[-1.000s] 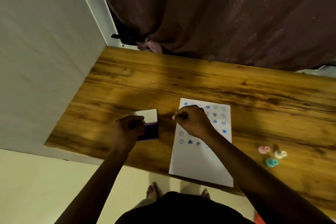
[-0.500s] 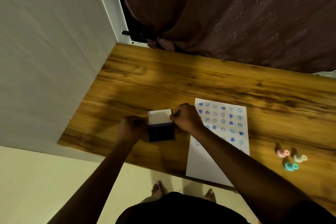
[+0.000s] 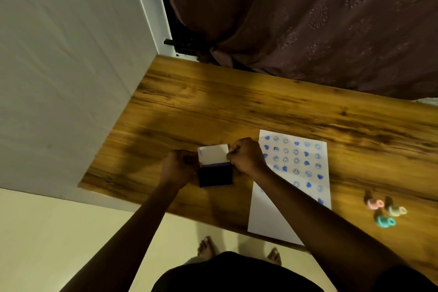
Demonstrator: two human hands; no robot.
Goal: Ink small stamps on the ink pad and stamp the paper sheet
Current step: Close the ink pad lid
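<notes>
**Two hands at the ink pad, stamp not visible**

Two hands working at the ink pad (image 3: pixel 215 176), near the front edge of the wooden table (image 3: pixel 237 106), just left of the paper sheet (image 3: pixel 272 216). White lid (image 3: pixel 213 154) hinged back and standing open; dark inked face exposed below it.

Left hand (image 3: pixel 176 168) curled against the pad's left side, apparently bracing it; whether fingers actually clamp the case, cannot tell. Right hand (image 3: pixel 246 156) closed into a fist at the lid's right edge. Whether a stamp sits inside that fist, or fingers pinch the lid itself: hidden, cannot tell.

Sheet already carrying rows of blue hearts and smiley faces across its upper part; lower part blank. Three small stamps (image 3: pixel 384 211) (pink, cream, teal) lying well to the right of the sheet, untouched.

Judged step: inking, or lid handling just ahead of it.

To do it well:
- Keep the left-hand brace firm so the pad cannot skid.
- Bring the stamp down flat on the dark face, not on the lid or rim.
- Press lightly, lift straight.
- Carry over to the blank lower rows, clear of existing marks.
</notes>
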